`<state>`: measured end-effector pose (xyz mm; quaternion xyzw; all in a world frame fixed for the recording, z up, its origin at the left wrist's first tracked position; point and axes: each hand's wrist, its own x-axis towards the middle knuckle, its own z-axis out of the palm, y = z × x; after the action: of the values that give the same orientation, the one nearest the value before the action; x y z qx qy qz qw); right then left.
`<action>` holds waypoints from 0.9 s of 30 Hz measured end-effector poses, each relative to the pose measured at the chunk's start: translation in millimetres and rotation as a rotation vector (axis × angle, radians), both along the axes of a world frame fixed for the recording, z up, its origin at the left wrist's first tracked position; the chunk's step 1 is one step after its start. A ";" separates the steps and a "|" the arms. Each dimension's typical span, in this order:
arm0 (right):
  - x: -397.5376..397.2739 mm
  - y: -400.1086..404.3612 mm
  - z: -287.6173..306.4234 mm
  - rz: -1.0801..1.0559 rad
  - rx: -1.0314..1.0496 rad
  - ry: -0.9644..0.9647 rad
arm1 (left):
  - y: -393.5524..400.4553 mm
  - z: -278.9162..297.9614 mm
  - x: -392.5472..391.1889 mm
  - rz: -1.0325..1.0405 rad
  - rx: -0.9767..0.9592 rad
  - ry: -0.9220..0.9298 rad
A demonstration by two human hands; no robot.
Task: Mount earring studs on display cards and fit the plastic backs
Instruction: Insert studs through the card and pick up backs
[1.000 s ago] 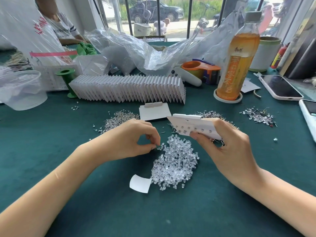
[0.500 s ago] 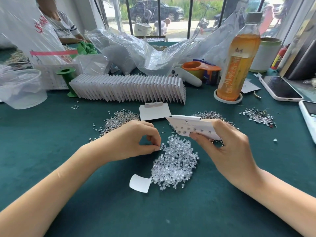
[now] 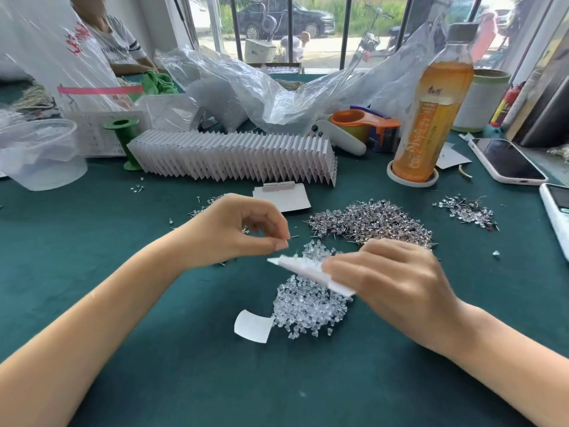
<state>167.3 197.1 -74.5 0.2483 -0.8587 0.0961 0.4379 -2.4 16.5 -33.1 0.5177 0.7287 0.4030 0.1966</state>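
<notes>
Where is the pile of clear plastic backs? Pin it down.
In the head view, the pile of clear plastic backs lies centre on the green table, under the card in the right hand.

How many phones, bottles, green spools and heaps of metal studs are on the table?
Phones: 2, one with a dark screen, one cut by the right edge
Bottles: 1, the orange drink bottle
Green spools: 1
Stud heaps: 3, left, middle, right
Total: 7
</notes>
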 end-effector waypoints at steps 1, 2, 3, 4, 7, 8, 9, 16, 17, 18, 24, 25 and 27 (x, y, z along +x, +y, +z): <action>0.1 -1.9 1.4 0.003 0.066 0.017 | -0.1 2.5 1.2 0.000 0.014 -0.035; 0.2 -3.5 2.9 0.002 0.134 0.034 | -0.5 5.1 3.4 -0.009 0.030 -0.088; -0.2 -5.2 3.9 -0.011 0.198 0.049 | -1.0 7.8 6.5 -0.028 0.043 -0.152; -0.4 -6.9 3.9 -0.033 0.248 0.068 | -1.1 10.2 10.3 -0.054 0.051 -0.207; 0.3 -10.2 3.1 -0.063 0.323 0.081 | 1.0 13.3 23.7 -0.139 0.037 -0.216; 0.9 -10.9 3.3 -0.065 0.330 0.073 | 2.4 13.5 27.8 -0.158 0.023 -0.174; 1.4 -11.8 3.8 -0.069 0.334 0.066 | 3.6 13.3 31.3 -0.170 0.009 -0.125; 1.9 -16.0 6.3 -0.103 0.326 0.040 | 5.5 13.8 40.3 -0.172 -0.069 0.047; 2.2 -16.4 6.5 -0.103 0.320 0.035 | 5.8 14.4 40.4 -0.166 -0.077 0.048; 2.2 -16.4 6.5 -0.103 0.315 0.031 | 6.0 14.9 40.4 -0.164 -0.084 0.050; 2.1 -15.4 6.7 -0.102 0.287 0.003 | 9.6 18.4 40.8 -0.176 -0.113 0.092; 2.4 -15.4 6.7 -0.103 0.285 -0.001 | 10.2 19.3 40.8 -0.181 -0.120 0.102; 3.0 -15.4 7.1 -0.106 0.282 -0.011 | 12.1 21.9 40.6 -0.195 -0.142 0.121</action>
<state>170.4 181.7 -67.4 0.2608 -0.8781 -0.0473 0.3983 38.2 28.6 -11.3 0.5942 0.7122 0.2976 0.2264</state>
